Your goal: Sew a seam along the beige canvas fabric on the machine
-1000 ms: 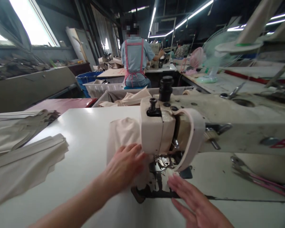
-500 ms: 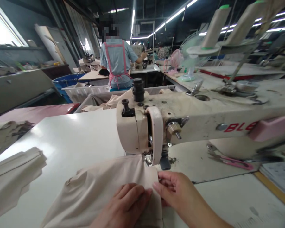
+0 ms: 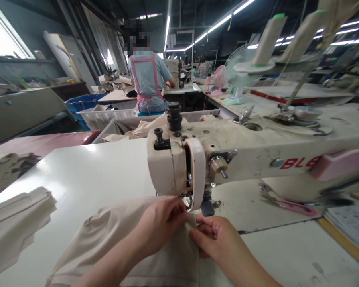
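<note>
A beige piece of fabric point(image 3: 119, 227) lies on the white sewing table, its upper right corner under the head of the sewing machine point(image 3: 163, 167). Close to the needle area, my left hand point(image 3: 164, 217) pinches the fabric near its top edge, fingers curled together. My right hand point(image 3: 214, 237) grips the right edge of the same fabric between thumb and fingers, just below the machine. The needle and presser foot are mostly hidden behind the white guard and my left fingers.
More folded beige fabric point(image 3: 19, 227) lies at the left. Pink-handled thread snips point(image 3: 293, 206) rest under the machine arm. Thread cones point(image 3: 269, 40) stand at upper right. A person in a pink-strapped apron point(image 3: 146, 79) sits ahead, beyond a white bin point(image 3: 107, 117).
My left hand has moved up from the middle of the fabric to its edge by the needle area and now pinches there. My right hand has stayed almost in place.
</note>
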Demonstrator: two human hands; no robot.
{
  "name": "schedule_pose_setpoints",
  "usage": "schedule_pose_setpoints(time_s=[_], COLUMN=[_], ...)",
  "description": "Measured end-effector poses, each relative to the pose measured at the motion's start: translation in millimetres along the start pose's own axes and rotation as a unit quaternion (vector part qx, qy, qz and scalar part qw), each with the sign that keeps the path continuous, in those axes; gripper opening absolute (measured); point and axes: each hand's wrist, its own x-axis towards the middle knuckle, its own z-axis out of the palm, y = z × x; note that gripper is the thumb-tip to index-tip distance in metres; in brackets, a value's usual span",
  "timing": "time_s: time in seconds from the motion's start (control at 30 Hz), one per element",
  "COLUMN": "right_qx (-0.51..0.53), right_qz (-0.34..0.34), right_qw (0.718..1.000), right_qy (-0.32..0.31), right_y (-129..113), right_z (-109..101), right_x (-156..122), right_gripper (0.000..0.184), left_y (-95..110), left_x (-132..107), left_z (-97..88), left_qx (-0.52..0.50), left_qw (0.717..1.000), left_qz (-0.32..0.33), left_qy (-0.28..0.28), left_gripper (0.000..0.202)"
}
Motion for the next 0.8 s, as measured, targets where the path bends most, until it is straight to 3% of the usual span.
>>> schedule_pose_setpoints(time_s=[0.07,0.1,0.13,0.23,0.3,0.37,0.6,0.8], right_qx=[-0.073,-0.147,-0.237,-0.464,-0.511,-0.523,-0.502,-0.517], right_qz=[-0.051,-0.108,-0.178,-0.367,-0.400,-0.396,-0.393,-0.433], right_qw=[0.995,0.982,0.953,0.804,0.761,0.754,0.770,0.738], right_qy=[0.033,0.050,0.063,0.052,0.029,0.016,0.008,0.026], right_y=[3.3,5.4,7.3,9.4,6.3,0.8,-4.9,5.3], right_z=[-2.0,-3.1,-4.3,-7.3,-8.2,-8.4,-11.5,-14.9], right_x=[-4.9,-7.6,-9.9,-12.5,-10.7,-7.8,0.0,4.3], right_gripper=[0.037,0.044,0.050,0.050,0.045,0.046,0.051,0.045], left_y=[-3.9,-4.9,-5.1,-0.9,4.2,8.9,12.5,12.6], left_x=[-0.2,-0.4,-0.3,2.8,6.7,10.5,16.9,17.6], left_z=[1.8,2.8,3.7,4.5,2.8,-0.3,-5.6,-6.9], left_qx=[0.003,0.007,0.011,0.012,0.002,-0.009,-0.051,-0.086], left_qw=[1.000,0.999,0.998,0.995,0.994,0.994,0.991,0.987], left_qz=[-0.011,-0.020,-0.031,-0.064,-0.079,-0.091,-0.120,-0.117], left_qy=[0.022,0.038,0.054,0.078,0.071,0.060,0.040,0.068], left_gripper=[0.011,0.012,0.013,0.017,0.017,0.014,0.013,0.015])
